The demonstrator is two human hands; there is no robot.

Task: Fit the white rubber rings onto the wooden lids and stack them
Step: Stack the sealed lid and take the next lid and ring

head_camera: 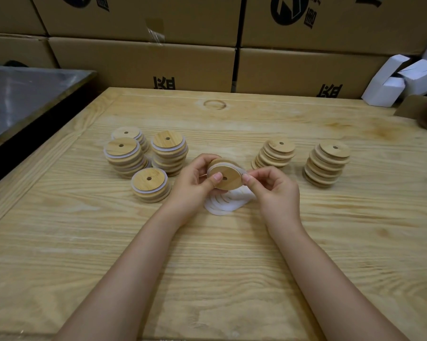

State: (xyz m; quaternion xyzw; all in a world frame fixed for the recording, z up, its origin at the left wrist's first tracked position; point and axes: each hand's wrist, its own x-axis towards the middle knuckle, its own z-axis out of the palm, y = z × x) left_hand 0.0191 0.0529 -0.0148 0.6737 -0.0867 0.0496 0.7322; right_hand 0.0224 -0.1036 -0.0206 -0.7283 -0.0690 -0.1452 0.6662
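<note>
My left hand [195,179] grips a round wooden lid [228,177] with a centre hole, tilted toward me above the table. My right hand [272,187] pinches a white rubber ring [242,169] at the lid's right edge, the ring lying partly round the rim. Below the lid sits a pile of loose white rings [226,203] on the wooden table [207,254]. To the left stand several stacks of lids with white rings fitted [169,151], the nearest one low [150,184]. On the right are two stacks of bare lids [276,153] [326,164].
Cardboard cartons [143,62] line the back of the table. A grey metal surface [23,94] lies at the left beyond the table edge. Small white boxes [401,80] and an open carton [421,112] sit at the far right corner.
</note>
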